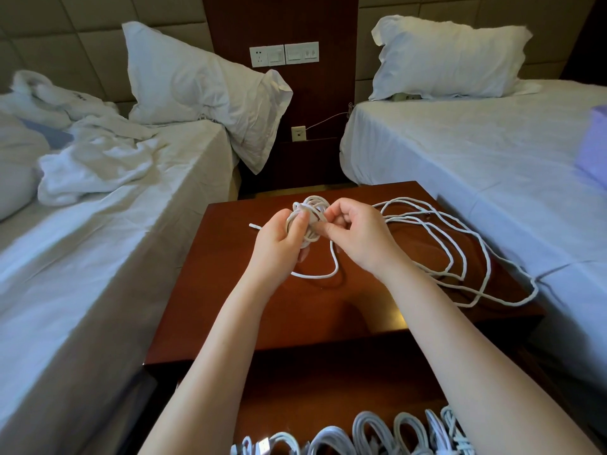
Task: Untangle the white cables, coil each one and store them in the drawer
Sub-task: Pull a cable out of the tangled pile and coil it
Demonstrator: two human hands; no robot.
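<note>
Head view: gripped a white coil (312, 210) with left hand (279, 246), pinched its strand (334, 257) with right hand (359, 239), above nightstand (230, 290) between 2 beds (98, 257), beside sprawled loose cable (460, 244).

No text, number or brand can be read in this view. A short dark mark (78, 97) on the crumpled white cloth (95, 159) at ten o'clock is too blurred to decipher. The wall plates (284, 54) at twelve o'clock show only unreadable symbols.

Coil (315, 205) partly hidden by left hand (279, 247); plug (254, 225) left of it too small to ID; coiled cables (371, 431) nearside of hands cut by btm edge
</note>
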